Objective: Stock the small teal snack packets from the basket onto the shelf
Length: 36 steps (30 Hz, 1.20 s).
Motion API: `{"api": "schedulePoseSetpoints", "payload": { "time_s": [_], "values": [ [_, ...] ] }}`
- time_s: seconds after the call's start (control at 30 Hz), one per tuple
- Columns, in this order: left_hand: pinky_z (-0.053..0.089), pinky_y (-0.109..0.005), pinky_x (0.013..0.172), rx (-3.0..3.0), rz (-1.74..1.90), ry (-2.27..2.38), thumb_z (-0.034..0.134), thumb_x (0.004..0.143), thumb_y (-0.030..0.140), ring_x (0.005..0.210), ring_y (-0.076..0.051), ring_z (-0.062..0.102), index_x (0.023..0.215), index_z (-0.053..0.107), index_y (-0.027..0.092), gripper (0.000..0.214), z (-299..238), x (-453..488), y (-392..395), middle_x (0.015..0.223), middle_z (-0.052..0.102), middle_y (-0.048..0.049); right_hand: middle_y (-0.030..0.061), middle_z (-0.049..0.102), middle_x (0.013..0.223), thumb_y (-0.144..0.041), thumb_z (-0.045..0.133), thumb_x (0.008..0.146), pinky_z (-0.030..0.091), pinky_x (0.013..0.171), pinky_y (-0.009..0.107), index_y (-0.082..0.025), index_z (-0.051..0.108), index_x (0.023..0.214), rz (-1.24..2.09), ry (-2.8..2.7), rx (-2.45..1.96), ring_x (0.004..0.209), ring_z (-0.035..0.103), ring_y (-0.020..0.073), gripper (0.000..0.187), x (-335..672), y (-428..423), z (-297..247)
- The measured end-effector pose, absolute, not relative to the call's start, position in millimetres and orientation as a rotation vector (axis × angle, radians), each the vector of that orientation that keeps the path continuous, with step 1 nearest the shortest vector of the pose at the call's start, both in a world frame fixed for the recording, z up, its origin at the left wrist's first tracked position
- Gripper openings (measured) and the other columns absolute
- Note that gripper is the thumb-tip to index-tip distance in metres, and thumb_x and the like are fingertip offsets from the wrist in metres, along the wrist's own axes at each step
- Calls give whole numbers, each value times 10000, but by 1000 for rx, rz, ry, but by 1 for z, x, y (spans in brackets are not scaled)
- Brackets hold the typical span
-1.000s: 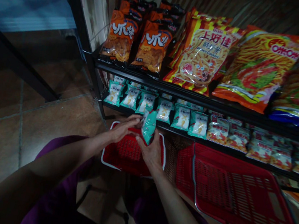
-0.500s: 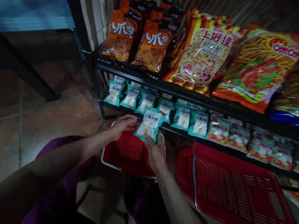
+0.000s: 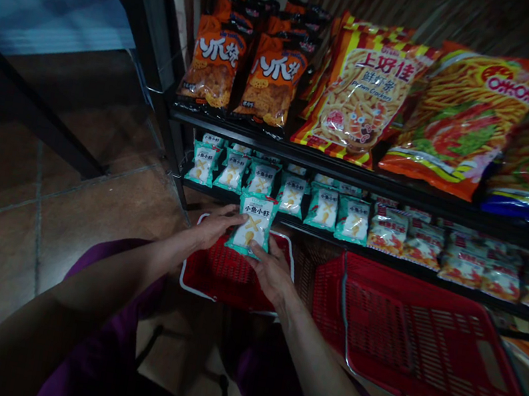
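Observation:
A small teal-and-white snack bag [image 3: 253, 223] is held upright between my two hands, its printed front facing me. My left hand [image 3: 217, 226] has its fingers closed on the bag's left edge. At the lower right corner, my right hand [image 3: 273, 270] grips it with the thumb in front and the fingers behind. Beneath the bag is a red shopping basket [image 3: 229, 287] with a white handle. Matching teal bags [image 3: 292, 194] stand in a row on the lower shelf just beyond.
A second red basket [image 3: 422, 346] lies to the right. Above, the black shelf [image 3: 274, 142] carries orange snack bags [image 3: 269, 84], prawn cracker bags [image 3: 362, 99] and larger noodle-printed bags [image 3: 464, 123]. Small red-and-white bags [image 3: 388, 230] fill the lower right. Dark metal legs [image 3: 31, 105] stand at left.
The teal snack bag has shifted slightly left and straightened up. My left hand, beside it before, now holds its left edge; my right hand has moved left with it.

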<state>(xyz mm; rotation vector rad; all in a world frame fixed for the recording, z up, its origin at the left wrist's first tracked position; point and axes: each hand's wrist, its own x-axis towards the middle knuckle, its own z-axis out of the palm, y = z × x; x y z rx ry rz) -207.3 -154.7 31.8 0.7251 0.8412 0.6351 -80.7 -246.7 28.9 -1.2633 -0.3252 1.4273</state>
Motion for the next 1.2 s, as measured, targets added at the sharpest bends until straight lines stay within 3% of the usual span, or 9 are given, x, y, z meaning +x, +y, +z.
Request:
{"api": "schedulePoseSetpoints", "payload": {
  "time_s": [0.3,0.87,1.2],
  "values": [
    [478,-361,856,740,624,839,819,607,268,886,-194,645,1047,599,162,503,30,-206,-157,1014,685,-84,-1,711,992,-317,795,577,536,775,338,-259,612,1062,1437,-359,-1294,841,664,165,521,-80,-248,26],
    [502,-352,795,782,669,857,822,587,332,859,-211,646,994,626,147,488,27,-205,-157,996,692,-88,10,706,1045,-283,802,579,514,878,357,-241,619,1071,1459,-329,-1303,947,655,173,527,-82,-248,25],
    [481,-366,867,745,675,860,813,599,317,914,-208,634,1019,610,145,497,25,-205,-158,1046,682,-84,10,704,1047,-307,816,542,522,827,334,-253,623,1046,1459,-314,-1345,963,641,188,542,-81,-249,26]
  ]
}}
